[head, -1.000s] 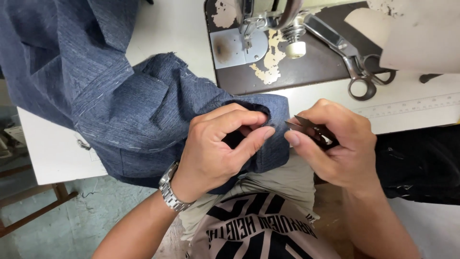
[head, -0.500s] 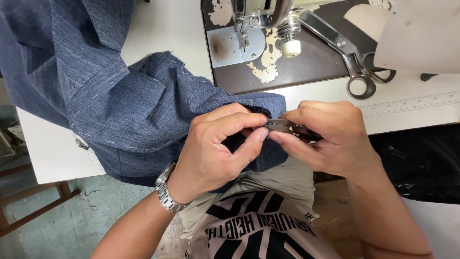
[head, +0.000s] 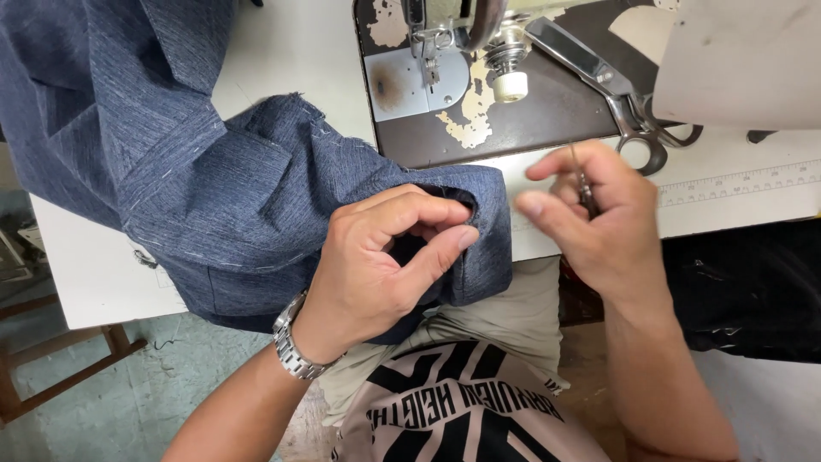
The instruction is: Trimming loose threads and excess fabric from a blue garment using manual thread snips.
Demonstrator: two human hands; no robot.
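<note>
Blue cloth (head: 239, 197) is pinched at its edge by the left hand (head: 385, 261), thumb and fingers closed on it. The right hand (head: 599, 222), just beside, grips small snips (head: 584, 184). The cloth lies over the white counter (head: 282, 60) and the lap. Behind are a sewing machine (head: 445, 34) and big scissors (head: 616, 94).

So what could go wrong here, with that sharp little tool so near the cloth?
The right hand holds a small tool whose tip could nick the fingers of the left hand pinching the cloth. It might also snag the fabric. The scissors lie close to the right hand, easy to bump.
</note>
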